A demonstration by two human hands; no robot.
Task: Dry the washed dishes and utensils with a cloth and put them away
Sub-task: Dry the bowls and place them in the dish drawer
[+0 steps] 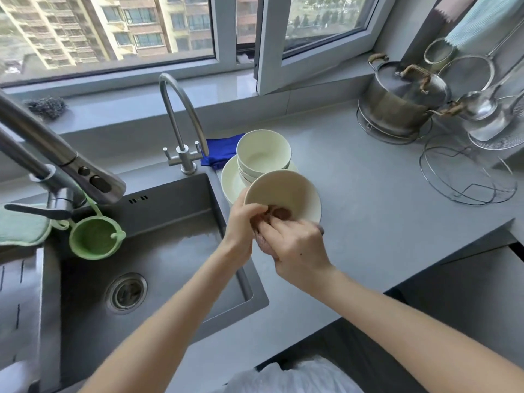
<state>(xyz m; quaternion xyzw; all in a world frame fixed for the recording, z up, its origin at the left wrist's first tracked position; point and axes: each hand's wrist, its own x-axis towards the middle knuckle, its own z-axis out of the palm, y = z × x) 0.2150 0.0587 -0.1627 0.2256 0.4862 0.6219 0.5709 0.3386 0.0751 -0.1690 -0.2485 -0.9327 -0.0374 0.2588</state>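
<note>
I hold a cream bowl [283, 191] tilted toward me above the counter, right of the sink. My left hand [242, 222] grips its near rim. My right hand [295, 245] grips a brownish cloth [279, 214] and presses it inside the bowl. Behind it a stack of cream bowls [263, 154] stands on a cream plate [231, 180]. A blue cloth [219, 151] lies behind the stack, beside the small tap.
The steel sink [158, 251] lies at the left, with two taps [181, 114] and a green strainer [95, 241]. A lidded steel pot [399, 100], a wire rack [465, 177], ladles and sieves crowd the far right. Grey counter [382, 208] stretches between.
</note>
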